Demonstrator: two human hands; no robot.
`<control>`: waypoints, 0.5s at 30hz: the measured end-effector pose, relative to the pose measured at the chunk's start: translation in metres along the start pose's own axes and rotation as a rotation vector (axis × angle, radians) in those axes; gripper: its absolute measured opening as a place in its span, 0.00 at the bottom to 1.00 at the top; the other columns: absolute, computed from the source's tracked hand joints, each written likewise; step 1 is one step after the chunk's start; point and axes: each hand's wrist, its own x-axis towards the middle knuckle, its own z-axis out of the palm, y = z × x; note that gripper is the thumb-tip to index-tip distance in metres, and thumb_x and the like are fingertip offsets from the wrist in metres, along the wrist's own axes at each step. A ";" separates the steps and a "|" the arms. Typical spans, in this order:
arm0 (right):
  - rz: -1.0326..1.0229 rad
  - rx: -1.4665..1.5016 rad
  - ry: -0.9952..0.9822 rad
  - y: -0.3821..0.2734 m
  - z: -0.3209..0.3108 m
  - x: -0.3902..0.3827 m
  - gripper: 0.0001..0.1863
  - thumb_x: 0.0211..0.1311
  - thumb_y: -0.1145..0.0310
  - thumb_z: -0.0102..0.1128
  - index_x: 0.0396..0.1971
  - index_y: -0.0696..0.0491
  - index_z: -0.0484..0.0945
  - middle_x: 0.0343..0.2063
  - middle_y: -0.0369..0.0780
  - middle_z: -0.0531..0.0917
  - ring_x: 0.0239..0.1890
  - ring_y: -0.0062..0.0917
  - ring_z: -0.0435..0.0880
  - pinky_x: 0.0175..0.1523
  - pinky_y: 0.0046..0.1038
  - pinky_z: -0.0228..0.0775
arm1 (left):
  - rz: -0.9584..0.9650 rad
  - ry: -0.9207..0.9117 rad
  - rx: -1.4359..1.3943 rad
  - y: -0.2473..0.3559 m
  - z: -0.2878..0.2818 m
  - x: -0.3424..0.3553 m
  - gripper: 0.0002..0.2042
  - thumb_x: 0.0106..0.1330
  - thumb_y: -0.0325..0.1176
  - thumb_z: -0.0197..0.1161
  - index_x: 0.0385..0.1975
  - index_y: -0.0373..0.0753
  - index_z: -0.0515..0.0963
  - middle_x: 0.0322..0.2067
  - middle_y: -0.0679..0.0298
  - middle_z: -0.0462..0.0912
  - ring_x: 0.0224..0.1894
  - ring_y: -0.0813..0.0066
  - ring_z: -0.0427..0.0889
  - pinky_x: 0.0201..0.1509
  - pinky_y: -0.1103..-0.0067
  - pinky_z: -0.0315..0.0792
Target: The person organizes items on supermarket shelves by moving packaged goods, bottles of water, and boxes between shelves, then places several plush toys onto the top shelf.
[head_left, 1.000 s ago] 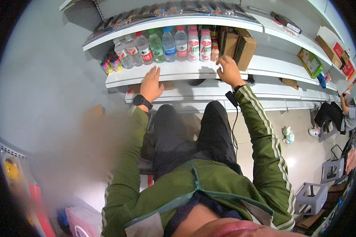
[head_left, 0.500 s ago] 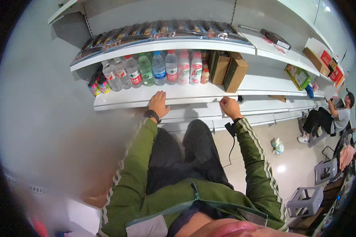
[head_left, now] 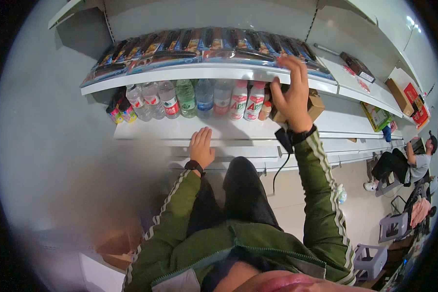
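My left hand (head_left: 202, 147) lies flat against the front edge of the lower white shelf (head_left: 180, 130), fingers outstretched and holding nothing. My right hand (head_left: 294, 97) is raised in front of the upper shelf (head_left: 214, 72), its fingers and thumb apart. Its fingertips reach over that shelf's edge, near the flat plastic-wrapped packs (head_left: 219, 54); whether they touch is unclear. Behind my right hand, brown cardboard boxes (head_left: 316, 104) are partly hidden. To its left stand two white-and-pink bottles (head_left: 238, 103), a small orange-capped bottle (head_left: 265, 111) and a green bottle (head_left: 186, 100) among several water bottles.
Small colourful containers (head_left: 121, 113) stand at the lower shelf's left end. Farther right are a dark box (head_left: 357, 65), a green box (head_left: 375, 116) and red packages (head_left: 416, 104). A seated person (head_left: 413, 160) and grey stools (head_left: 393, 226) are at the right. A black cable (head_left: 279, 173) hangs from my right wrist.
My right hand has risen from the lower shelf's edge to the upper shelf, and its fingers have spread. My left hand stays at the lower shelf's edge. The view has shifted slightly.
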 end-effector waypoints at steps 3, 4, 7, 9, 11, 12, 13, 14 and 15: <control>0.015 -0.044 -0.069 0.019 0.017 0.021 0.24 0.54 0.70 0.62 0.52 0.59 0.71 0.54 0.51 0.73 0.57 0.48 0.72 0.61 0.41 0.65 | 0.004 -0.014 -0.005 -0.002 0.002 0.002 0.33 0.50 0.27 0.57 0.63 0.33 0.65 0.64 0.52 0.67 0.68 0.57 0.62 0.72 0.60 0.53; 0.032 -0.019 -0.102 0.027 0.024 0.026 0.25 0.56 0.69 0.62 0.53 0.59 0.70 0.55 0.52 0.72 0.57 0.48 0.71 0.61 0.41 0.64 | 0.012 -0.003 -0.009 -0.002 0.004 0.001 0.33 0.51 0.26 0.57 0.63 0.33 0.65 0.64 0.53 0.67 0.68 0.57 0.62 0.72 0.61 0.53; 0.000 -0.018 -0.185 0.050 0.046 0.032 0.24 0.58 0.68 0.62 0.55 0.57 0.70 0.51 0.50 0.76 0.54 0.47 0.74 0.58 0.40 0.66 | -0.002 0.013 -0.007 -0.004 0.008 0.001 0.33 0.51 0.26 0.56 0.63 0.35 0.65 0.64 0.56 0.67 0.68 0.59 0.63 0.72 0.61 0.53; 0.042 0.070 -0.206 0.052 0.055 0.030 0.21 0.59 0.67 0.60 0.53 0.54 0.74 0.45 0.49 0.79 0.48 0.46 0.77 0.53 0.40 0.70 | -0.003 0.057 0.003 -0.004 0.012 0.003 0.32 0.51 0.26 0.56 0.63 0.36 0.67 0.64 0.57 0.68 0.67 0.60 0.64 0.72 0.62 0.54; 0.054 0.056 -0.253 0.053 0.060 0.025 0.19 0.60 0.67 0.60 0.51 0.54 0.75 0.44 0.49 0.80 0.46 0.46 0.78 0.51 0.40 0.70 | -0.028 0.033 0.030 -0.002 0.012 0.003 0.32 0.51 0.26 0.56 0.62 0.36 0.67 0.64 0.58 0.68 0.67 0.60 0.64 0.71 0.62 0.54; 0.056 0.033 -0.294 0.054 0.061 0.024 0.17 0.60 0.66 0.60 0.49 0.53 0.76 0.42 0.48 0.81 0.44 0.46 0.79 0.49 0.41 0.71 | -0.045 0.019 0.053 0.000 0.013 0.005 0.32 0.51 0.26 0.56 0.62 0.36 0.67 0.64 0.58 0.68 0.67 0.60 0.64 0.71 0.62 0.55; 0.002 0.011 -0.259 0.056 0.060 0.023 0.14 0.60 0.66 0.60 0.46 0.52 0.78 0.38 0.47 0.82 0.41 0.47 0.80 0.45 0.42 0.72 | -0.044 0.032 0.041 0.000 0.011 0.006 0.31 0.50 0.27 0.56 0.61 0.36 0.68 0.63 0.58 0.69 0.67 0.61 0.65 0.71 0.63 0.55; 0.009 0.021 -0.265 0.056 0.062 0.022 0.14 0.60 0.66 0.60 0.46 0.52 0.78 0.38 0.47 0.82 0.41 0.47 0.80 0.45 0.42 0.72 | -0.053 0.023 0.045 -0.003 0.012 0.004 0.31 0.50 0.27 0.56 0.61 0.36 0.68 0.63 0.58 0.69 0.67 0.61 0.65 0.71 0.63 0.55; 0.014 0.014 -0.265 0.056 0.064 0.022 0.14 0.61 0.66 0.60 0.45 0.52 0.78 0.38 0.47 0.81 0.40 0.46 0.80 0.44 0.42 0.72 | -0.034 0.046 0.056 -0.006 0.013 0.004 0.32 0.50 0.27 0.56 0.61 0.37 0.68 0.63 0.58 0.69 0.66 0.61 0.65 0.71 0.63 0.55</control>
